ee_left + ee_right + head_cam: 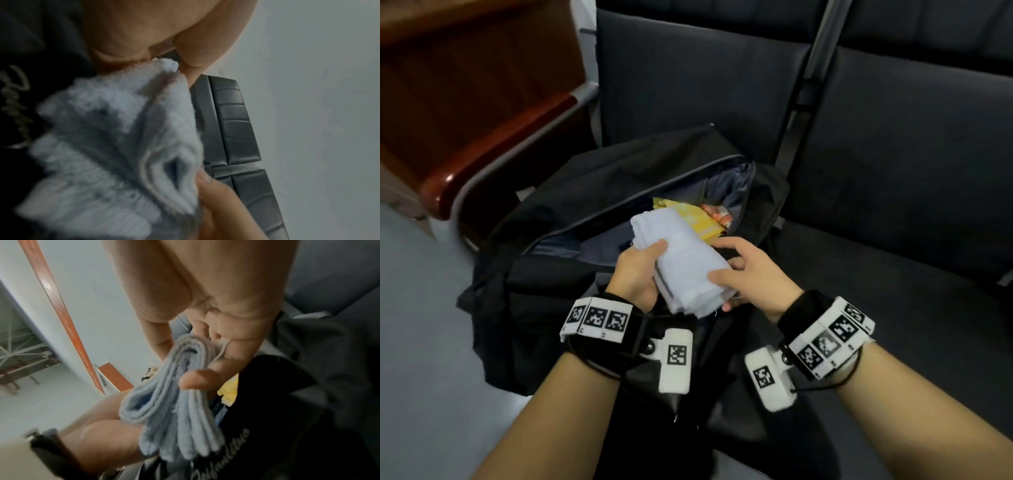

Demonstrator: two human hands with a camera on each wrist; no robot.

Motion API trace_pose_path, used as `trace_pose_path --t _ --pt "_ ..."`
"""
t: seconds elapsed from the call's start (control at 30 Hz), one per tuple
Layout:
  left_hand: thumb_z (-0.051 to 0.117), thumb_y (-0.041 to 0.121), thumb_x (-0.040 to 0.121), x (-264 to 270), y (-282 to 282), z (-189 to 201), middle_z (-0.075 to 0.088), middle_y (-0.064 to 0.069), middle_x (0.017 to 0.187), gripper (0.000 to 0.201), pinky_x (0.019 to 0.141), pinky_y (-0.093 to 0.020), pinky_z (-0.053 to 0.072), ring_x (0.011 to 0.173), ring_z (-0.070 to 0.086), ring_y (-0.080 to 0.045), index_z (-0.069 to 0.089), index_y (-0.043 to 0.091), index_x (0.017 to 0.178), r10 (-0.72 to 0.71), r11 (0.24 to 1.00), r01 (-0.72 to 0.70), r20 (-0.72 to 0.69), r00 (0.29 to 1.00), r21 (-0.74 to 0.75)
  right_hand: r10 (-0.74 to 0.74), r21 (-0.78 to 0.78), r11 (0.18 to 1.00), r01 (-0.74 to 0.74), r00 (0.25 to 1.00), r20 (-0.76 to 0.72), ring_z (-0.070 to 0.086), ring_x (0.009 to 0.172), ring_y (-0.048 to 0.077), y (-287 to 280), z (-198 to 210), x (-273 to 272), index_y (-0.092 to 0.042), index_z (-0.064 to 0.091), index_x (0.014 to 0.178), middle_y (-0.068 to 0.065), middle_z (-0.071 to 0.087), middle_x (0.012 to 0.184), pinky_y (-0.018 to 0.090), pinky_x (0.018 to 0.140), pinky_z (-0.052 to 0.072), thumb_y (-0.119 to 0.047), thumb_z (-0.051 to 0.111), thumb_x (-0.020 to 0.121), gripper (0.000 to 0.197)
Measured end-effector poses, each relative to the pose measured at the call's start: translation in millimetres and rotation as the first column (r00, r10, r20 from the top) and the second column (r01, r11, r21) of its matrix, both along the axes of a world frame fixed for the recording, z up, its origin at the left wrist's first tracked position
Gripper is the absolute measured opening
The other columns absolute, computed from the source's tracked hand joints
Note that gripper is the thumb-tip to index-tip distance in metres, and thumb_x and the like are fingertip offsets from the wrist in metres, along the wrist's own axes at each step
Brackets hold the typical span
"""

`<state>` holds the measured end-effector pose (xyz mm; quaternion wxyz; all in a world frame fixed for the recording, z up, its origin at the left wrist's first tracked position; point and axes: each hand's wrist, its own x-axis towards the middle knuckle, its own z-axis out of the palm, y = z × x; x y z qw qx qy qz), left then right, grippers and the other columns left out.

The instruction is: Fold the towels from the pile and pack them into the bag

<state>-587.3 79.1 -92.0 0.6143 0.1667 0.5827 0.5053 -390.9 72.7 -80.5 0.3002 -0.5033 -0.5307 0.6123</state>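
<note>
A folded pale blue towel (681,253) hangs just above the open mouth of a black bag (592,192) that lies on a dark seat. My left hand (640,270) grips the towel's left side, thumb on top. Across from it, my right hand (743,274) holds the near right corner, thumb over the top and fingers underneath. The towel's stacked layers (170,415) show in the right wrist view, and its fluffy folds (115,138) fill the left wrist view. A yellow towel (698,219) lies inside the bag.
Dark padded seats (893,154) stretch to the right and behind the bag. A glossy brown wooden armrest (493,147) stands at the left, with pale floor (421,325) below it. An orange and white item (719,214) lies in the bag beside the yellow towel.
</note>
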Motion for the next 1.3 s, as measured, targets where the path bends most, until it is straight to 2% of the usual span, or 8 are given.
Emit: trace_pose_path --t 0.2,0.3,0.4,0.53,0.73,0.83,1.0,1.3 --pt "0.064 0.004 0.086 -24 47 -5 0.048 -0.027 0.141 0.085 0.096 -0.063 0.05 0.114 0.061 -0.045 0.018 0.012 0.157 0.023 0.993 -0.032 -0.076 0.997 -0.115 -0.121 -0.018 0.993 0.12 0.991 -0.052 0.055 0.051 0.017 51 -16 -52 -0.012 0.06 0.1 0.009 0.049 0.075 0.034 0.047 0.053 -0.018 0.068 0.09 0.014" --pt "0.057 -0.009 0.085 -37 66 -17 0.045 -0.018 0.143 0.082 0.101 -0.048 0.049 0.118 0.056 -0.033 0.023 0.021 0.153 0.229 0.973 -0.229 -0.198 0.953 0.022 -0.122 0.029 0.992 0.123 0.991 -0.054 0.052 0.06 0.024 71 -25 -74 -0.015 0.061 0.088 0.011 0.043 0.079 0.035 0.049 0.057 -0.014 0.062 0.094 0.006" --pt "0.047 -0.018 0.084 -46 75 -40 0.049 -0.013 0.124 0.063 0.076 -0.025 0.052 0.092 0.056 -0.017 0.039 0.014 0.137 0.311 0.951 -0.291 -0.337 0.889 0.11 -0.047 0.101 0.994 0.039 0.995 0.085 0.059 0.08 0.029 85 -39 -87 -0.016 0.064 0.098 0.008 0.053 0.094 0.046 0.07 0.062 -0.009 0.054 0.097 0.012" --pt "0.037 -0.018 0.092 -45 79 -73 0.047 -0.013 0.112 0.052 0.084 -0.034 0.048 0.095 0.053 -0.024 0.049 0.006 0.137 0.083 0.991 -0.116 -0.4 0.913 -0.059 0.175 0.103 0.964 -0.247 0.874 0.453 0.062 0.097 0.022 85 -62 -86 -0.011 0.069 0.114 0.005 0.064 0.114 0.038 0.093 0.052 -0.011 0.055 0.097 0.022" --pt "0.036 -0.018 0.091 -50 83 -81 0.051 -0.014 0.122 0.057 0.07 -0.028 0.051 0.1 0.057 -0.029 0.055 0.012 0.135 -0.077 0.995 0.041 -0.435 0.897 -0.092 0.178 0.149 0.944 -0.294 0.835 0.52 0.058 0.116 0.021 78 -62 -80 -0.011 0.067 0.122 0.007 0.062 0.128 0.019 0.092 0.038 -0.014 0.059 0.095 0.029" --pt "0.043 -0.013 0.094 -43 80 -68 0.048 -0.019 0.142 0.058 0.093 -0.037 0.052 0.123 0.055 -0.038 0.047 0.012 0.145 -0.153 0.986 0.105 -0.45 0.88 -0.129 0.175 0.177 0.936 -0.304 0.839 0.515 0.058 0.115 0.022 67 -49 -75 -0.011 0.066 0.124 0.007 0.062 0.127 0.022 0.095 0.041 -0.015 0.061 0.094 0.031" --pt "0.057 0.002 0.087 -17 55 -29 0.058 -0.023 0.133 0.06 0.1 -0.051 0.051 0.116 0.06 -0.041 0.048 0.016 0.144 -0.178 0.984 0.145 -0.647 0.741 -0.104 0.09 0.255 0.938 -0.235 0.874 0.478 0.06 0.111 0.017 39 -16 -41 -0.017 0.066 0.125 0.002 0.064 0.124 0.024 0.095 0.043 -0.018 0.061 0.094 0.032" --pt "0.062 0.0 0.08 134 -18 42 0.067 -0.006 0.11 0.028 0.101 -0.039 0.047 0.104 0.062 -0.025 0.072 0.019 0.098 -0.088 0.818 0.527 -0.854 0.512 0.232 -0.246 0.364 0.929 0.061 0.837 0.488 0.062 0.099 0.009 -60 33 124 -0.022 0.064 0.124 -0.005 0.066 0.113 0.018 0.09 0.045 -0.016 0.064 0.091 0.033"
